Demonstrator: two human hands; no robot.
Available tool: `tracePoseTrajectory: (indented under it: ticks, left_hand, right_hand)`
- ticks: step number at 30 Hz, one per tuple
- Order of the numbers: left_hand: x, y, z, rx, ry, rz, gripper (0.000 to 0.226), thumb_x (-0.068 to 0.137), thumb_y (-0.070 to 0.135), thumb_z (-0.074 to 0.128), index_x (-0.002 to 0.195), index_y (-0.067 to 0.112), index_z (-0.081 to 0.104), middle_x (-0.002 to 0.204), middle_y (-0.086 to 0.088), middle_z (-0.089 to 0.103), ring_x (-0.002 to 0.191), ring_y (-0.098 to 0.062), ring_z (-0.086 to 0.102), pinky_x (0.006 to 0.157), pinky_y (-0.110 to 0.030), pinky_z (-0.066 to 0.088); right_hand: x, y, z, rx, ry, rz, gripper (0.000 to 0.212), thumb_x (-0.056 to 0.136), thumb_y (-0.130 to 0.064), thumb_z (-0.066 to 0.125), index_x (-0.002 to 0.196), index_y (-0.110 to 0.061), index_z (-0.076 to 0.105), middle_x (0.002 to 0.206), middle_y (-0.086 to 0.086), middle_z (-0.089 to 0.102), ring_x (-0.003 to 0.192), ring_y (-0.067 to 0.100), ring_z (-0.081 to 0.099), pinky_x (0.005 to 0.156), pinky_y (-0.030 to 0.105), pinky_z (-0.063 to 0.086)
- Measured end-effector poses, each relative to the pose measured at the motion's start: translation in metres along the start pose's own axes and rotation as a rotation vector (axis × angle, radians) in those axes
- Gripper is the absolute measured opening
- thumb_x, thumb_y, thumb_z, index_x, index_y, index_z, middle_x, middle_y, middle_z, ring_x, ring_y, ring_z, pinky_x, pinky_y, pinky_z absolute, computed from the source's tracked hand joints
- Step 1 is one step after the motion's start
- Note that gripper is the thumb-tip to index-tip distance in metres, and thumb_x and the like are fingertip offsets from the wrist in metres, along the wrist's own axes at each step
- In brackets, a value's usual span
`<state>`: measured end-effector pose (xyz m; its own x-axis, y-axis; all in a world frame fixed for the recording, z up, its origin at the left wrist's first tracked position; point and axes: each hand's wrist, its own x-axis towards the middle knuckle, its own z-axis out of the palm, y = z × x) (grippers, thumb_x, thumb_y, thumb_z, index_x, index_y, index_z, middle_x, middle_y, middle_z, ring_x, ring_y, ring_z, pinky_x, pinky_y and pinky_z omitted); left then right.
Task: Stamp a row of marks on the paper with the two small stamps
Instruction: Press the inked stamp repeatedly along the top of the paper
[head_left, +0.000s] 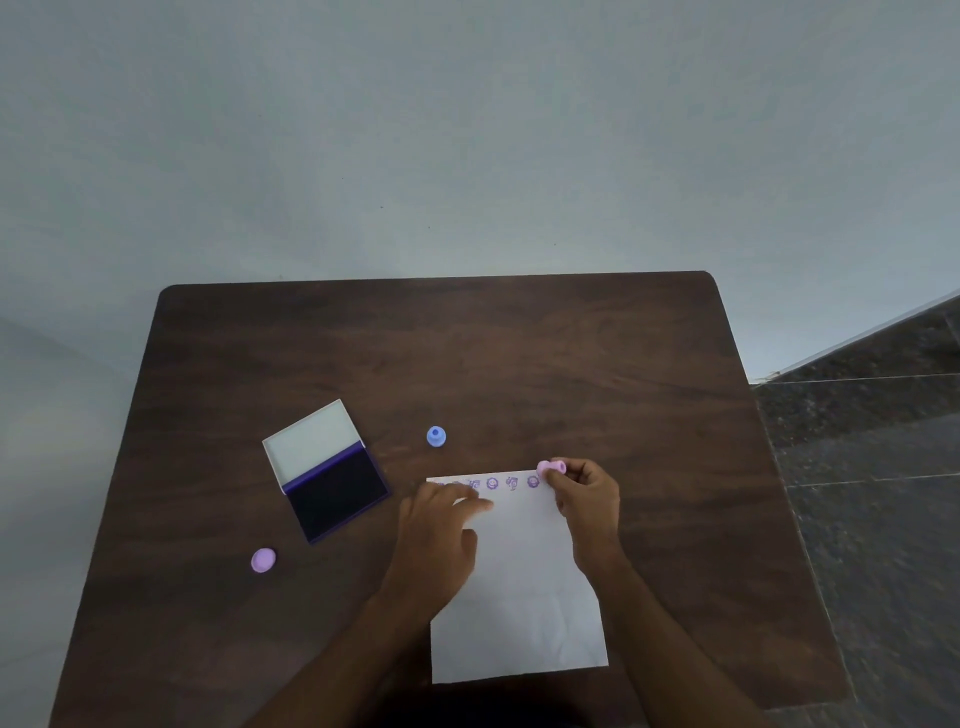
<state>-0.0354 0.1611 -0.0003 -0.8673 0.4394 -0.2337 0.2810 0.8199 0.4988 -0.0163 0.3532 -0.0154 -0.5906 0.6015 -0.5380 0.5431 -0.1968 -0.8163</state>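
Note:
A white paper (524, 597) lies on the dark wooden table (519, 374). Along its top edge runs a row of several purple marks (511, 483). My right hand (587, 499) pinches a small pink stamp (550, 467), tilted on its side at the paper's top right corner, just right of the last mark. My left hand (441, 535) rests flat on the paper's upper left part with fingers stretched out, covering the leftmost marks. A small blue stamp (436, 436) stands upright on the table just beyond the paper.
An open ink pad (337, 493) with a dark purple pad and a raised white lid sits left of the paper. A round purple cap (263, 560) lies near the table's front left. Dark floor tiles (872, 467) lie past the table's right edge.

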Motion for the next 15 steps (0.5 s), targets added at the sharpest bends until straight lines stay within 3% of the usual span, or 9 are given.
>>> tracePoseTrajectory:
  ticks: [4,9,15]
  left_hand:
    - [-0.013,-0.020,-0.005,-0.131,0.047,-0.128,0.037,0.084,0.010,0.058,0.112,0.033,0.070,0.116,0.016,0.068,0.110,-0.008,0.057,0.099,-0.035,0.047]
    - [-0.025,-0.033,-0.012,-0.259,0.107,-0.273,0.030,0.089,0.006,0.059,0.108,0.025,0.072,0.112,0.007,0.070,0.099,-0.002,0.054,0.094,-0.022,0.042]
    - [-0.041,-0.039,-0.017,-0.369,0.042,-0.419,0.028,0.097,0.019,0.053,0.123,0.018,0.063,0.131,0.001,0.059,0.120,-0.015,0.053,0.105,-0.024,0.036]
  right_hand:
    - [-0.005,-0.012,0.002,0.065,-0.032,0.013,0.014,0.074,-0.015,0.081,0.085,-0.010,0.075,0.056,-0.010,0.062,0.046,0.002,0.049,0.051,0.021,0.041]
    - [-0.018,-0.020,0.015,0.083,-0.132,-0.002,0.013,0.076,-0.015,0.079,0.084,-0.006,0.074,0.050,-0.002,0.049,0.047,0.013,0.034,0.047,0.026,0.033]
    - [-0.042,-0.020,0.045,0.006,-0.264,-0.006,0.014,0.077,-0.020,0.077,0.081,-0.008,0.074,0.056,0.006,0.055,0.052,0.017,0.042,0.050,0.031,0.039]
